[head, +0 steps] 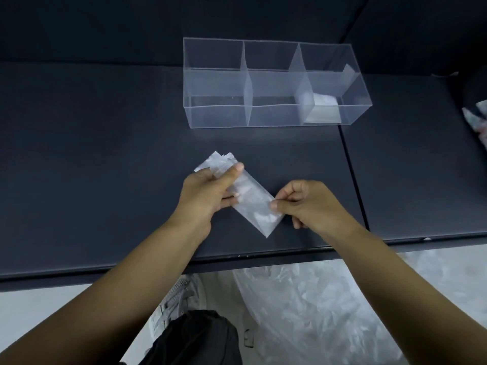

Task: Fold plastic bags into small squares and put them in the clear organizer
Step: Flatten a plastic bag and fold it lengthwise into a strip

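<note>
Plastic bag (pixel 253 204), folded into a long narrow strip, lay slanted between your two hands, low over the dark table (pixel 105 154). Your left hand (pixel 208 192) gripped the strip's far end, thumb on top and fingers curled beneath, with several loose layered corners fanning out just beyond your thumb. Your right hand (pixel 309 205) pinched the strip's near end between thumb and forefinger at its right edge, the other fingers curled in toward the palm. The strip's lowest corner pointed back toward you, just below and between both hands. Whether the strip touched the table or hung just above it, I cannot tell.

Beyond your hands, well apart from them, stood the clear organizer (pixel 218 115), two rows of three compartments. In the near compartment on your right-hand side lay a folded white square (pixel 323 107), and in the far one behind it another pale piece (pixel 348 70) leaned against the wall. The other compartments showed nothing inside.

Far out past your right hand, at the table's edge, lay a crumpled printed scrap (pixel 477 119), cut off by the frame. Below your right forearm, off the table and down on the floor, spread a heap of clear plastic (pixel 329 299). Under your left forearm a white shoe (pixel 179 293) showed beside it.
</note>
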Demonstrator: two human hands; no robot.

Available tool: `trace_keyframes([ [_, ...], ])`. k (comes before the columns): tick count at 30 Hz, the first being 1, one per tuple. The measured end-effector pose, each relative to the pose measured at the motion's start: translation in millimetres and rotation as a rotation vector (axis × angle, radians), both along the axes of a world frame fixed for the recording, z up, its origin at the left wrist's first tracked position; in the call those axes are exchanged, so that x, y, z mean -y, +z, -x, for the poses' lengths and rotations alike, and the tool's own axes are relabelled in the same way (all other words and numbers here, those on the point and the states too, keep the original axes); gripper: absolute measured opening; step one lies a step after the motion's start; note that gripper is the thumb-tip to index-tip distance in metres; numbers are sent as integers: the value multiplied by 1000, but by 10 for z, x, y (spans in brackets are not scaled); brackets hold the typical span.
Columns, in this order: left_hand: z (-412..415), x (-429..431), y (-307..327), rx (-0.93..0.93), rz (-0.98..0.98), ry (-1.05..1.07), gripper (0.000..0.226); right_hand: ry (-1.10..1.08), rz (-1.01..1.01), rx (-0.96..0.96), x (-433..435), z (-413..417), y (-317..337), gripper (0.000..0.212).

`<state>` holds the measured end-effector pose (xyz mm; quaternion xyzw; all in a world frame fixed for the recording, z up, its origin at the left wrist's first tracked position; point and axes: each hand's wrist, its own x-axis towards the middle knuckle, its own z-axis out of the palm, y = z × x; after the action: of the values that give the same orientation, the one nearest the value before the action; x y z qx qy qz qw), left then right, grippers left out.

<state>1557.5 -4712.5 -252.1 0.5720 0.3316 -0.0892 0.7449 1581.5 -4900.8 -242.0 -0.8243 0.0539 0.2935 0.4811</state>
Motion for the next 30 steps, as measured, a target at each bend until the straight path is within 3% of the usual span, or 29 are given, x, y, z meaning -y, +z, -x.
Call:
trace_keyframes([
  [4, -30, -93, -117, 79, -288, 41, 15, -28, -13, 10, -11, 11, 1, 17],
  [11, 20, -282, -159, 189, -587, 42, 10, -48, 9, -5, -24, 8, -18, 14],
  [14, 99, -289, -60, 371, -966, 63, 12, -61, 26, -2, -38, 4, -20, 14],
  [16, 240, -143, -15, 571, -1139, -104, 19, -67, 33, -3, -48, -1, -11, 14],
  [18, 424, 68, -37, 714, -1143, -443, 34, -64, 30, -4, -63, -10, 11, 15],
  [21, 613, 227, -148, 669, -1167, -803, 67, -73, 33, -38, -75, -13, 66, 15],
  [23, 641, 215, -182, 625, -1199, -805, 70, -100, 9, -101, -74, 12, 130, 12],
  [27, 556, 147, -144, 686, -1186, -597, 38, -195, -176, -238, -50, 80, 326, 12],
  [30, 498, 50, -60, 666, -1141, -597, 31, -88, -174, -91, 4, 87, 406, 18],
])
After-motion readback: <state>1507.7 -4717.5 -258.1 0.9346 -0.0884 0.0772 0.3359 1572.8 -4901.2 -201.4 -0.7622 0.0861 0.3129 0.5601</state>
